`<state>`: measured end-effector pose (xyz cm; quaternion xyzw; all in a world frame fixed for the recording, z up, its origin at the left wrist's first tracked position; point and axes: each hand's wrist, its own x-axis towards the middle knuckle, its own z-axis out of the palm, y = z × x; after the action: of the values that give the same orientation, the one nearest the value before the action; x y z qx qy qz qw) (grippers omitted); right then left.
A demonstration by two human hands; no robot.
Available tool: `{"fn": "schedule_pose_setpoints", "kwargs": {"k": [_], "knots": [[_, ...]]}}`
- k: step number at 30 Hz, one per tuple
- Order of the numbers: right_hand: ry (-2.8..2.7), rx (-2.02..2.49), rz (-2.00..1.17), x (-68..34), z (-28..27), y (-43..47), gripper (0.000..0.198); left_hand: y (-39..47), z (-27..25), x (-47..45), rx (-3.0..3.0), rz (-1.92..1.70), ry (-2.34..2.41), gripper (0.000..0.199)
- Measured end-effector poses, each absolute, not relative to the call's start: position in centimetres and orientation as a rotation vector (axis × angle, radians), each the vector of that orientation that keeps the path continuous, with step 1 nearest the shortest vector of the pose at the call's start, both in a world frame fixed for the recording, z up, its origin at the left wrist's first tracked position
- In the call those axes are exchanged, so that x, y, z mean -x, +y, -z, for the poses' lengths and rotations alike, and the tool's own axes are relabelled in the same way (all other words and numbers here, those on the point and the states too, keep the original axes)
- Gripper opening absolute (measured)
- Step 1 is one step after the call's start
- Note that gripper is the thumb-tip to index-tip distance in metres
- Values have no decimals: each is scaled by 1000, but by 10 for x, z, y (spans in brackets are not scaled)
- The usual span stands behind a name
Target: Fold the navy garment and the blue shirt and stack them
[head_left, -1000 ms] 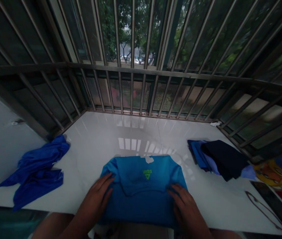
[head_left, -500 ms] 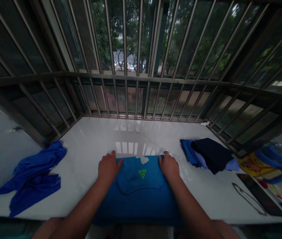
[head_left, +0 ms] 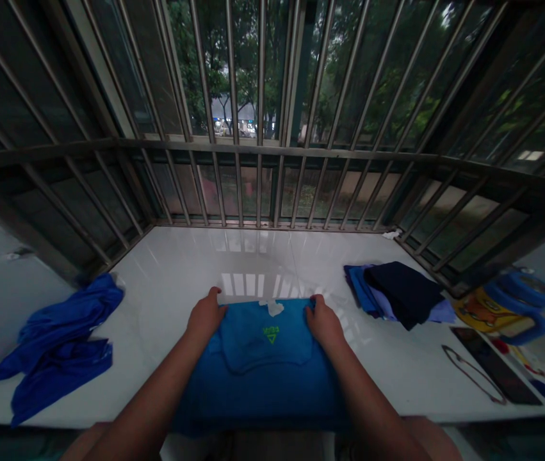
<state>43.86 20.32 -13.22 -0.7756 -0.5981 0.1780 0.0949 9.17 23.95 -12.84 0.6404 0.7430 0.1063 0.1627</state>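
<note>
A blue T-shirt [head_left: 262, 400] lies partly folded at the front of the white ledge, its lower part reaching the near edge. A green triangle logo with lettering and a whitish patch by the far edge show on the folded-over part. My left hand [head_left: 206, 315] is closed on the far left corner of the cloth, thumb on top. At the far right corner my right hand [head_left: 325, 321] pinches the same edge, its thumb also on the fabric. Fingers under the cloth are hidden.
Crumpled blue cloth [head_left: 65, 346] lies at the left. On the right are a stack of folded dark and blue clothes [head_left: 404, 294], a blue-and-yellow object [head_left: 503, 310], a dark flat panel [head_left: 497, 368] and a looped cord [head_left: 474, 378]. Metal window bars [head_left: 260, 152] stand behind the ledge [head_left: 166, 269].
The view has shifted slightly, so most things sit a little further left. Both hands stay on the far corners of the T-shirt, with hardly any movement of the cloth.
</note>
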Motion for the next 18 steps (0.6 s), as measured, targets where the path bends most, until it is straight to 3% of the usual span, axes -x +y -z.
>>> {"fn": "schedule_pose_setpoints", "kwargs": {"k": [5,9,15,18], "knots": [[-1774,2284,-545,-439,134,199,37,246,126,-89,-1817,-349,2153,35],[-1786,2278,-549,-434,137,193,37,241,134,-90,-1797,-278,2220,59],[-1792,2275,-506,-432,136,185,38,247,144,-84,-1895,-449,2092,38],[-1828,2324,-391,-431,132,184,39,251,141,-81,-1941,-456,2101,37]]}}
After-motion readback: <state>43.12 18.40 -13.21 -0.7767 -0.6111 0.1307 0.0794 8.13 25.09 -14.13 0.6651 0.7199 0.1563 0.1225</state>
